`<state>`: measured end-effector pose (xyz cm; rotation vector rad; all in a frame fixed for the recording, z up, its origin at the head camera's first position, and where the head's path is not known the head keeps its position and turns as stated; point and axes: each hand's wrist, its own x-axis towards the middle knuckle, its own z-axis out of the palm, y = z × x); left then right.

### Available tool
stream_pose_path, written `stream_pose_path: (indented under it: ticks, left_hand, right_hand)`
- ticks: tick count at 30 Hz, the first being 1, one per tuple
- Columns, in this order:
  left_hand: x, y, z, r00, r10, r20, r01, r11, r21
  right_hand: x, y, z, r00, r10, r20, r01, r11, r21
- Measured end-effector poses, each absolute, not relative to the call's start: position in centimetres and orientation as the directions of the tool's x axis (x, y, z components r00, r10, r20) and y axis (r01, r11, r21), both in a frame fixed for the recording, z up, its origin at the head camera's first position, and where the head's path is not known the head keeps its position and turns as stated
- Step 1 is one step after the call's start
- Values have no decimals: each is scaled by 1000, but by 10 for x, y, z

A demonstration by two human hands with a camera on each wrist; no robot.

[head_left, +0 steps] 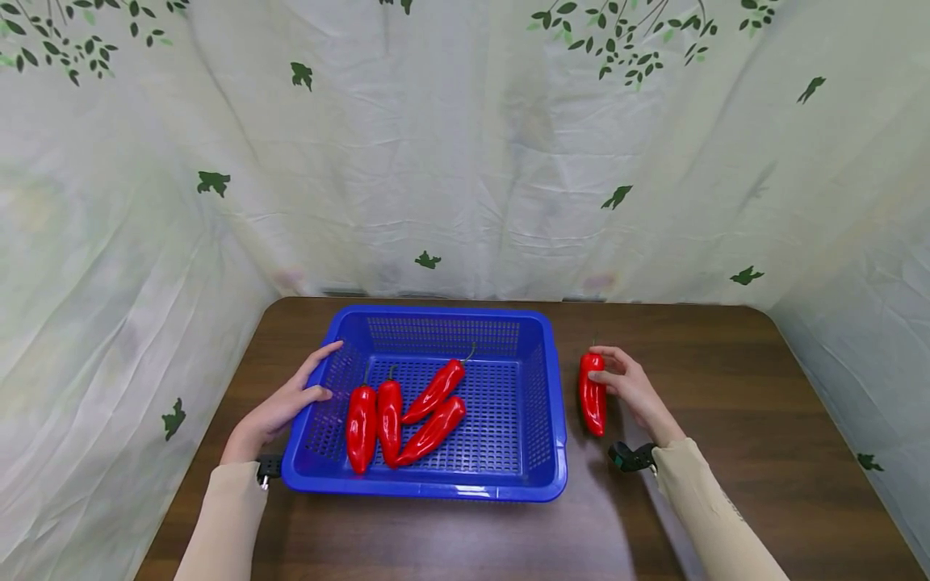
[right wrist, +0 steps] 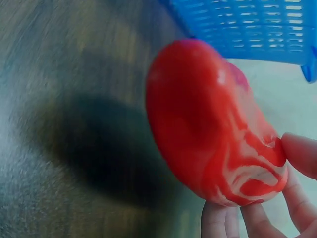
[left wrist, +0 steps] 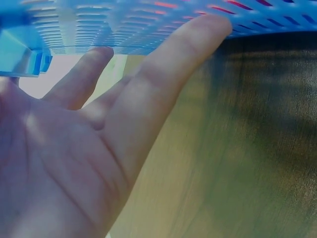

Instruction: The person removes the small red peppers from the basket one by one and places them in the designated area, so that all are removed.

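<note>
A blue plastic basket [head_left: 421, 489] with slotted walls stands on the table. Inside, on its left side, lie several glossy red chili peppers [head_left: 361, 428] with green stems. My left hand [head_left: 283, 403] holds the basket's left rim. From the left wrist, fingers [left wrist: 171, 64] show against the outside of the slotted wall [left wrist: 94, 25]. To the right of the basket, my right hand [head_left: 634, 391] grips another red chili pepper [head_left: 592, 395] between thumb and fingers near its stem end. That pepper [right wrist: 193, 119] hangs tip down above the table, its shadow beneath.
The brown wooden table [head_left: 697, 363] reaches out on both sides of the basket. A pale curtain [head_left: 465, 161] with a leaf print hangs behind and along the sides. Dark straps with small devices [head_left: 630, 457] are worn on the wrists.
</note>
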<state>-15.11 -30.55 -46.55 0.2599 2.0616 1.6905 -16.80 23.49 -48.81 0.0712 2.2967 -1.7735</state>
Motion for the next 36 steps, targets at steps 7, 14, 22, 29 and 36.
stream_pose_path:
  ticks: [7, 14, 22, 29, 36]
  left_hand:
    - [-151, -306, -468, -881, 416, -226, -135, 236, 962]
    - [-151, -305, -469, -882, 415, -223, -136, 230, 964]
    - [-151, -305, -469, -884, 412, -221, -138, 223, 965]
    - [-151, -306, -469, -887, 409, -213, -129, 224, 966]
    - [-151, -306, -470, -889, 406, -213, -129, 224, 966]
  right_hand:
    - [-170, 235, -497, -970, -118, -211, 173, 270, -947]
    - [-171, 234, -502, -973, -113, -201, 156, 318, -935]
    - [-172, 232, -500, -978, -123, -170, 113, 374, -921]
    - [-172, 230, -502, -979, -108, -173, 115, 409, -905]
    - [-171, 229, -500, -981, -108, -160, 104, 399, -911]
